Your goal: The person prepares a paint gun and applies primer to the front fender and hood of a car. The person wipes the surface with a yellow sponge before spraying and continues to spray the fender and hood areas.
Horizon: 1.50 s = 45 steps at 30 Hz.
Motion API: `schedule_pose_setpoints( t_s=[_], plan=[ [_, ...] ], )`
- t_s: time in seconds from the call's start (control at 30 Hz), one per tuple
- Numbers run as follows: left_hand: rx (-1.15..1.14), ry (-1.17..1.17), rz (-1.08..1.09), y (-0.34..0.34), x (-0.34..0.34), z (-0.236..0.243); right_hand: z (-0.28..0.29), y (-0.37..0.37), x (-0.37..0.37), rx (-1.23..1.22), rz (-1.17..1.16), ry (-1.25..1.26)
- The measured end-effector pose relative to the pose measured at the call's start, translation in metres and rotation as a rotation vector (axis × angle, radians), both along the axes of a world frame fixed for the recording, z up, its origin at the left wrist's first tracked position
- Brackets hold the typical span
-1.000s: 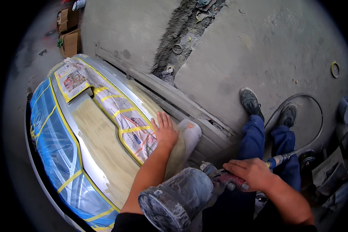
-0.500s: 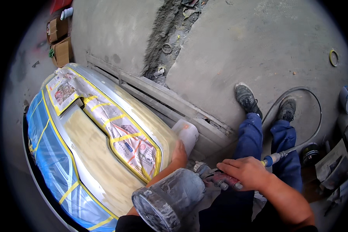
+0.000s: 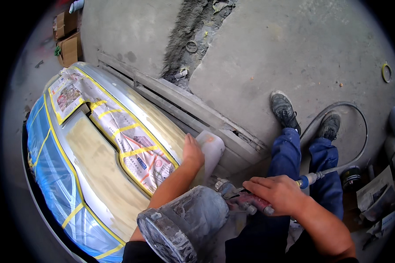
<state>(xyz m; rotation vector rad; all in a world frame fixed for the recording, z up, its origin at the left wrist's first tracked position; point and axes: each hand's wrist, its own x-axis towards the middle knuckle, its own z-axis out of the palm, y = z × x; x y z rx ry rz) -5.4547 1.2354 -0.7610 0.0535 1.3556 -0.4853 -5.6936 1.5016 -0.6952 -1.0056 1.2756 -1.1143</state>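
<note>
The left hand (image 3: 193,153), fingers straight, seems laid against the right edge of the masked bumper (image 3: 92,142) at the frame's left; well apart, the right hand (image 3: 277,193) clasps a red spray gun (image 3: 255,201) at lower centre. Likely a surface check by touch; moving on calls for keeping the gun's grey cup (image 3: 186,221) off the bumper.
</note>
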Motion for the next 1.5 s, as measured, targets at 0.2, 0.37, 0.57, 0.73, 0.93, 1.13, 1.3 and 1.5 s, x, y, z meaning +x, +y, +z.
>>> schedule_pose_setpoints(
  t_s=[0.2,0.37,0.57,0.73,0.93,1.13,1.3,1.5],
  plan=[
    [0.384,-0.233,0.359,0.084,0.043,0.079,0.022,0.021,-0.027,0.033,0.028,0.016],
    [0.232,0.34,1.35,0.039,-0.012,0.103,0.056,0.001,-0.041,-0.01,-0.028,0.111],
    [-0.274,0.608,0.361,-0.052,-0.015,0.072,0.068,-0.072,-0.083,-0.07,0.096,0.132],
    [-0.398,0.407,0.355,-0.151,-0.075,0.026,0.028,-0.164,-0.119,-0.037,0.202,0.111],
    [-0.554,0.432,0.42,-0.343,-0.138,0.008,-0.018,-0.29,-0.15,-0.081,0.16,0.061],
    [-0.595,0.427,0.451,-0.425,-0.141,0.013,-0.017,-0.386,-0.171,-0.104,0.192,0.106],
    [-0.243,0.35,0.431,-0.306,-0.11,-0.004,-0.005,-0.425,-0.201,-0.074,0.288,0.128],
    [-0.214,0.313,0.514,-0.377,-0.123,0.009,0.0,-0.466,-0.226,-0.139,0.406,0.147]
  ],
)
